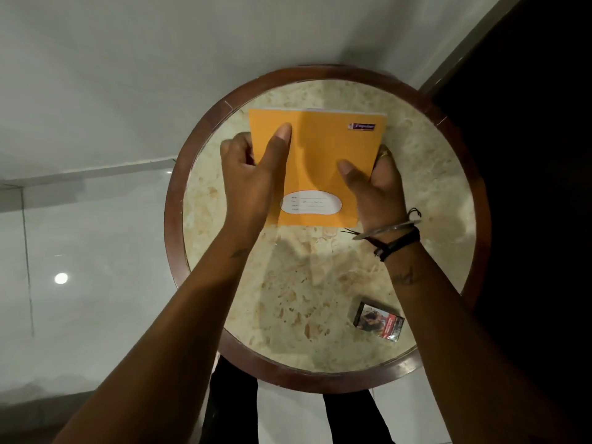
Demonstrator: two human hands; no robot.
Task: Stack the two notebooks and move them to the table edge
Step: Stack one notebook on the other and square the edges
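An orange notebook (320,161) with a white oval label lies over the far half of the round marble-topped table (288,299). White page edges show along its far side, so a second notebook may lie under it; I cannot tell for sure. My left hand (253,174) grips the notebook's left edge, thumb on the cover and fingers beneath. My right hand (374,184) grips the right edge the same way, thumb on top. Both hands hold it at once.
A small dark packet (378,320) lies near the table's near-right rim. A brown wooden rim (173,219) rings the tabletop. Pale glossy floor lies to the left, a dark area to the right. Dark table legs show below.
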